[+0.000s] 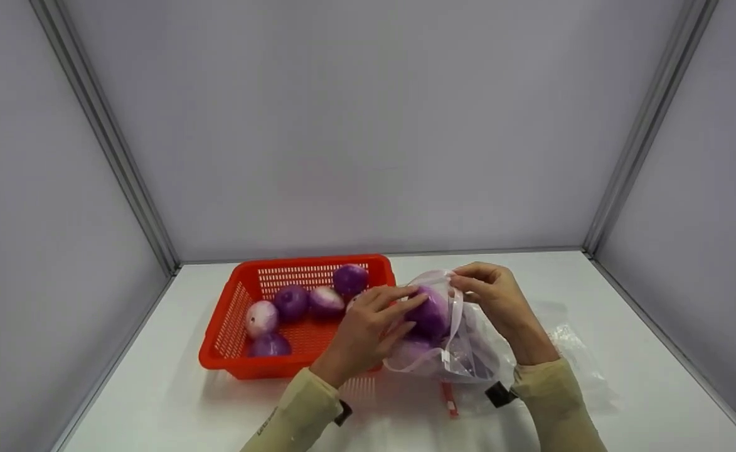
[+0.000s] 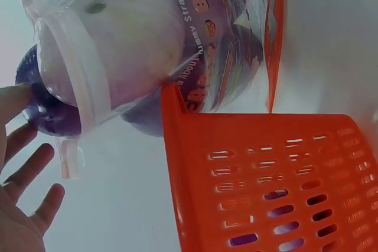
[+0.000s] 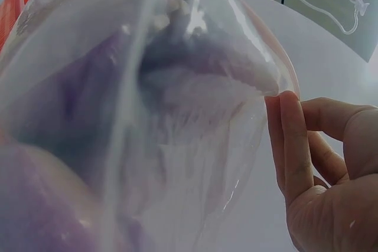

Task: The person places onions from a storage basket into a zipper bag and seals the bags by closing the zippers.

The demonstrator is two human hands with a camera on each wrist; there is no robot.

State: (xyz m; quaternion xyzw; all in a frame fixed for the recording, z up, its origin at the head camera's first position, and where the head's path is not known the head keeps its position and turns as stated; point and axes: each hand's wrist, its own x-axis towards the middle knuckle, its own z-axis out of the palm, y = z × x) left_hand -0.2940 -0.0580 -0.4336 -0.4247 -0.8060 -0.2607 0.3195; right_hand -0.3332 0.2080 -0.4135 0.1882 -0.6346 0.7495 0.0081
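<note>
A clear plastic zip bag with several purple onions in it lies at the middle right, its mouth spread wide. Thumb and fingers of my right hand pinch the far right edge of that mouth, also visible in the right wrist view. My left hand reaches across with fairly straight fingers, touching a purple onion in the bag's mouth. In the left wrist view, the dark onion sits at the white-banded opening beside the left fingertips. Printed lettering shows on the bag.
Left of the bag stands a red slotted basket with several purple-and-white onions inside, its right wall close against the bag. A flat clear plastic bag lies under and right of the right arm. Grey-framed white walls surround the white table.
</note>
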